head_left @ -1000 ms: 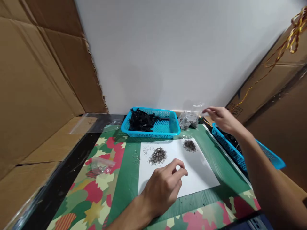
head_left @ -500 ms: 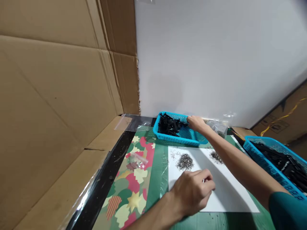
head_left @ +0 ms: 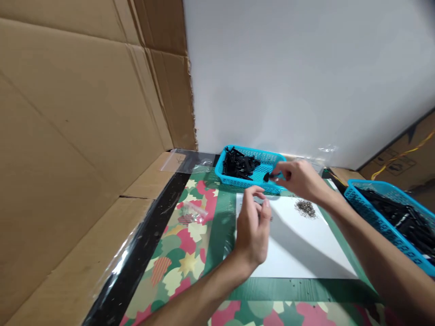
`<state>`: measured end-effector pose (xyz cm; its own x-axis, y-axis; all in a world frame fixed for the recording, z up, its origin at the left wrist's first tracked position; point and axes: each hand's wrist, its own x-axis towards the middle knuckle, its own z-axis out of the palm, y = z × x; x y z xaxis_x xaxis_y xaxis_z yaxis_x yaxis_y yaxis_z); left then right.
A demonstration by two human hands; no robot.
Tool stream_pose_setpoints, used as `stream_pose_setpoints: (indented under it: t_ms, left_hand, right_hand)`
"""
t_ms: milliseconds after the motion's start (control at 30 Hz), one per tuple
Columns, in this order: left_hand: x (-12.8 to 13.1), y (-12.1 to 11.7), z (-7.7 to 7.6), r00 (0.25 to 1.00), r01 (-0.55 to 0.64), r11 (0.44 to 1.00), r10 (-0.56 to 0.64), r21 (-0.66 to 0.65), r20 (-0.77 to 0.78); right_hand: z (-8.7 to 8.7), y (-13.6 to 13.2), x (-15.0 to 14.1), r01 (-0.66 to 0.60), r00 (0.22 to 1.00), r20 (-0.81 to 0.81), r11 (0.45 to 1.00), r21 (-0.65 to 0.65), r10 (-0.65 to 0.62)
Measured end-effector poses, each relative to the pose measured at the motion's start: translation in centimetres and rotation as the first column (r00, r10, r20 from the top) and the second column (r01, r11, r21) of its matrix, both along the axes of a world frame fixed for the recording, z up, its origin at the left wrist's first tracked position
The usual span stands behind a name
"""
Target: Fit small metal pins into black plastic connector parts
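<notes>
My right hand [head_left: 301,181] pinches a small black plastic piece [head_left: 267,177] over the front right corner of a blue basket [head_left: 251,181]. Black plastic parts [head_left: 239,163] lie heaped in that basket's left side. My left hand [head_left: 251,226] hovers over the left part of a white sheet [head_left: 306,246], its fingers curled with the tips apart. It covers most of the metal pile there. A second pile of tiny metal pieces [head_left: 306,208] sits on the sheet, below my right wrist.
Another blue basket [head_left: 384,226] full of black parts stands at the right. Cardboard [head_left: 84,113] rises on the left, and a white panel [head_left: 288,81] closes off the back. A small clear bag [head_left: 193,213] lies on the patterned covering [head_left: 186,244].
My left hand has moved up and left, over the metal pile, and its fingers have loosened. My right hand has come back toward me from the basket with a black piece. The view has tilted down slightly.
</notes>
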<state>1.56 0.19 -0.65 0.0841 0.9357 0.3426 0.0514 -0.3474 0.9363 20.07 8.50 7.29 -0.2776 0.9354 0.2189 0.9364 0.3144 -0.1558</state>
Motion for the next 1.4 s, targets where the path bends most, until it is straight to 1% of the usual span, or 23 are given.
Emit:
stream_pose_setpoints:
  t_ms: [33,67,100,167,233,267,300,367,400,433,500,533,567,600,667,700,767,867,967,1133,1233,1400]
  left_hand:
    - [0.0,0.3,0.1,1.0,-0.004,0.998,0.006,-0.058,0.028]
    - [0.0,0.6,0.1,1.0,-0.001,0.996,0.003,-0.092,0.022]
    - [0.0,0.8,0.1,0.999,0.053,0.991,-0.054,-0.122,-0.003]
    - [0.0,1.0,0.0,0.969,0.239,0.956,-0.246,-0.169,-0.023]
    - [0.2,0.9,-0.1,0.936,0.336,0.92,-0.35,-0.201,-0.038]
    - [0.2,0.8,-0.1,0.922,0.367,0.905,-0.385,-0.217,-0.045]
    - [0.4,0.7,-0.1,0.908,0.395,0.888,-0.416,-0.236,-0.046]
    - [0.6,0.5,0.0,0.878,0.452,0.847,-0.478,-0.279,-0.032]
    - [0.8,0.3,0.0,0.865,0.471,0.829,-0.5,-0.3,-0.025]
    - [0.9,0.2,0.0,0.859,0.48,0.818,-0.512,-0.317,-0.022]
    - [1.0,-0.1,0.0,0.849,0.48,0.805,-0.526,-0.348,-0.044]
    - [1.0,-0.2,-0.1,0.844,0.477,0.799,-0.533,-0.365,-0.064]
    - [1.0,-0.3,-0.2,0.837,0.473,0.792,-0.54,-0.386,-0.083]
    - [1.0,-0.4,-0.3,0.832,0.466,0.786,-0.545,-0.407,-0.099]
    - [0.9,-0.5,-0.6,0.831,0.445,0.778,-0.544,-0.444,-0.12]
    - [0.8,-0.4,-0.8,0.832,0.435,0.775,-0.541,-0.458,-0.125]
    - [0.7,-0.2,-1.0,0.837,0.417,0.781,-0.53,-0.465,-0.137]
    - [0.6,0.0,-1.0,0.839,0.401,0.799,-0.517,-0.448,-0.17]
    - [0.7,0.1,-0.8,0.837,0.399,0.805,-0.515,-0.438,-0.184]
    - [0.8,0.0,-0.6,0.838,0.408,0.796,-0.521,-0.448,-0.161]
    - [0.8,-0.1,-0.6,0.835,0.416,0.789,-0.528,-0.453,-0.152]
    - [0.8,-0.1,-0.5,0.832,0.432,0.782,-0.538,-0.449,-0.135]
  right_hand:
    - [-0.4,-1.5,0.4,-0.041,0.999,-0.022,0.999,-0.016,0.04]
    - [-1.0,-2.8,0.7,-0.097,0.993,-0.069,0.995,-0.021,0.095]
    - [-1.7,-4.0,1.0,-0.171,0.973,-0.155,0.985,0.006,0.17]
    - [-3.3,-5.9,1.6,-0.258,0.923,-0.268,0.961,0.1,0.276]
    - [-4.7,-7.2,2.3,-0.291,0.887,-0.313,0.937,0.193,0.34]
    - [-5.3,-7.7,2.7,-0.302,0.875,-0.321,0.927,0.22,0.362]
    - [-5.7,-8.0,3.3,-0.318,0.862,-0.332,0.919,0.233,0.383]
    - [-6.1,-8.4,4.9,-0.338,0.833,-0.389,0.919,0.204,0.393]
    - [-6.2,-8.5,6.0,-0.33,0.819,-0.44,0.929,0.164,0.369]
    - [-6.2,-8.4,7.2,-0.305,0.809,-0.494,0.946,0.111,0.319]
    - [-6.2,-7.9,9.8,-0.199,0.806,-0.571,0.98,-0.011,0.157]
    - [-6.2,-7.6,11.1,-0.12,0.817,-0.574,0.991,-0.067,0.06]
    - [-6.2,-7.3,12.3,-0.045,0.829,-0.558,0.991,-0.129,-0.036]
    - [-6.2,-7.0,13.2,0.008,0.835,-0.538,0.979,-0.202,-0.118]
    - [-6.3,-6.5,14.6,0.017,0.838,-0.502,0.931,-0.365,-0.212]
    - [-6.3,-6.4,14.8,-0.001,0.841,-0.491,0.906,-0.424,-0.229]
    - [-6.4,-6.4,14.8,-0.032,0.851,-0.475,0.88,-0.475,-0.225]
    - [-6.5,-6.5,14.1,-0.043,0.872,-0.45,0.885,-0.464,-0.194]
    - [-6.6,-6.6,13.4,-0.03,0.896,-0.408,0.891,-0.453,-0.178]
    - [-6.6,-6.8,12.9,0.001,0.93,-0.329,0.894,-0.448,-0.166]
    - [-6.5,-7.0,12.9,-0.011,0.933,-0.326,0.895,-0.446,-0.151]
    - [-6.6,-7.0,12.9,0.022,0.94,-0.297,0.899,-0.438,-0.168]
